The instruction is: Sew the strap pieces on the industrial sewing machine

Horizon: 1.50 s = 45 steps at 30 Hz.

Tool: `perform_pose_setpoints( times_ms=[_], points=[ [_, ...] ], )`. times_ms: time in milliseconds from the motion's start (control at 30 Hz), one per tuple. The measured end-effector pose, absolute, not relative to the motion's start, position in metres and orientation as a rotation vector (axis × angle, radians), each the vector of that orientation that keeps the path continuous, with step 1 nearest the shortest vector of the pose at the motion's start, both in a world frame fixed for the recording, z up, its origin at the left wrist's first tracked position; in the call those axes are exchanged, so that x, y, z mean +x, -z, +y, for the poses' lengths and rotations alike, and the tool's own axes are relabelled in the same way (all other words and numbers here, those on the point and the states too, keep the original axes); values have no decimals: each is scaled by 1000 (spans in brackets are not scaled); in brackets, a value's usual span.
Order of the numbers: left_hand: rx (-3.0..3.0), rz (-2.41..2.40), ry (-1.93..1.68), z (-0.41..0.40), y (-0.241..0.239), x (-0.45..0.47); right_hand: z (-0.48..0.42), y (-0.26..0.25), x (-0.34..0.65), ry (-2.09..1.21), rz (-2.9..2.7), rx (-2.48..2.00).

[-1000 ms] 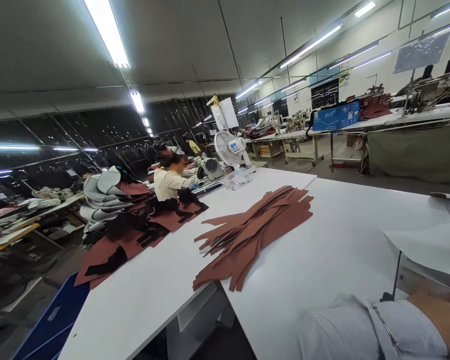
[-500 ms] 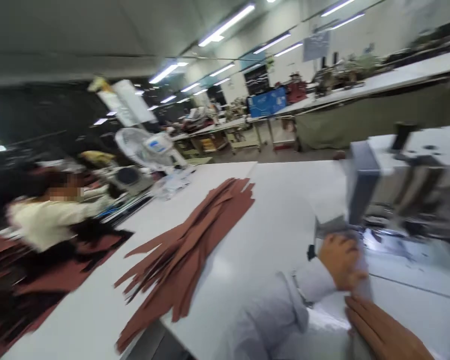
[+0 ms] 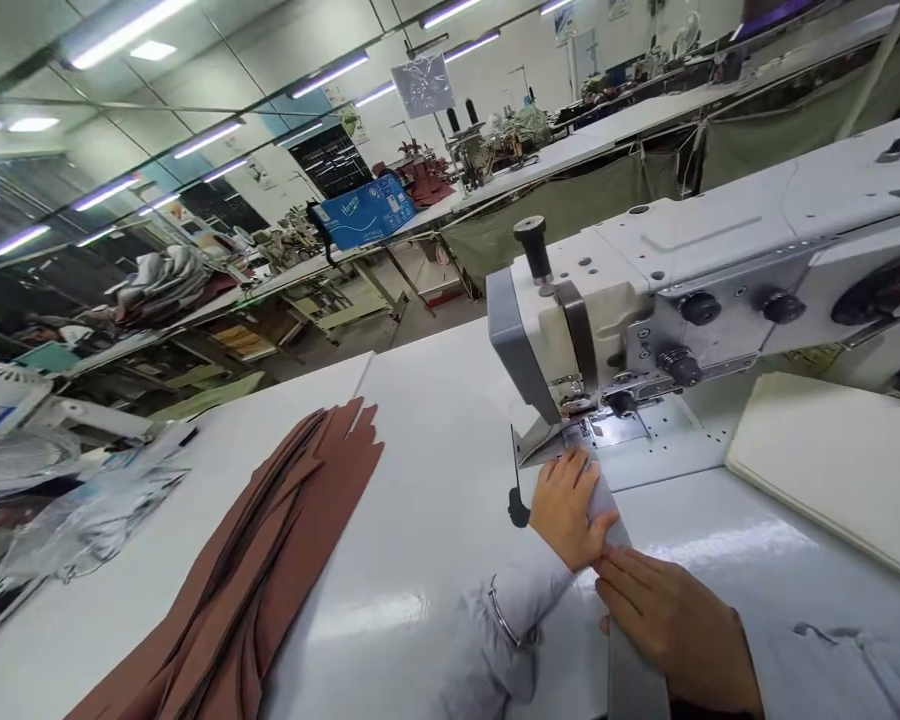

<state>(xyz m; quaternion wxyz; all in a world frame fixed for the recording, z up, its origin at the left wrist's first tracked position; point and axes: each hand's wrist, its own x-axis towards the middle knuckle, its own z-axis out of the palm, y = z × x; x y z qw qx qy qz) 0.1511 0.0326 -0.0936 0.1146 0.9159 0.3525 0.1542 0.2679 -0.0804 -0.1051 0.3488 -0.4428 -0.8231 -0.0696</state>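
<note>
A white sewing machine stands on the white table. A grey strip of fabric runs from under its presser foot toward me. My left hand lies on the strip just in front of the needle, fingers stretched flat along it. Behind it, my right hand presses flat on the same strip, fingers together and extended. Both hands sit close together and touch at the strip.
A stack of reddish-brown cut pieces lies on the table to the left. A cream pad sits at the right. A clear plastic bag and a fan are far left. More work tables, machines and a blue box stand behind.
The view has swung right from the room and a seated person to the sewing machine. Both hands have come onto the grey strip in front of the needle.
</note>
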Motion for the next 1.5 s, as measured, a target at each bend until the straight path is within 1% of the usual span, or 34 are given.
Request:
perform_pose_setpoints(
  times_ms=[567, 733, 933, 1200, 1367, 1500],
  points=[
    [2650, 1065, -395, 63, 92, 151, -72, 111, 267, 134, -2223, -1120],
    [2718, 1084, -433, 57, 91, 155, -66, 115, 273, 79, -2281, -1112],
    [2682, 1050, -561, 57, 96, 152, -70, 112, 270, 118, -2255, -1104],
    [2743, 1020, -501, 65, 91, 153, -72, 103, 263, 164, -2227, -1125],
    [2703, 1024, -548, 61, 92, 153, -71, 105, 264, 171, -2246, -1111],
    [2683, 1046, -504, 70, 92, 156, -67, 109, 268, 144, -2286, -1099]
  ],
)
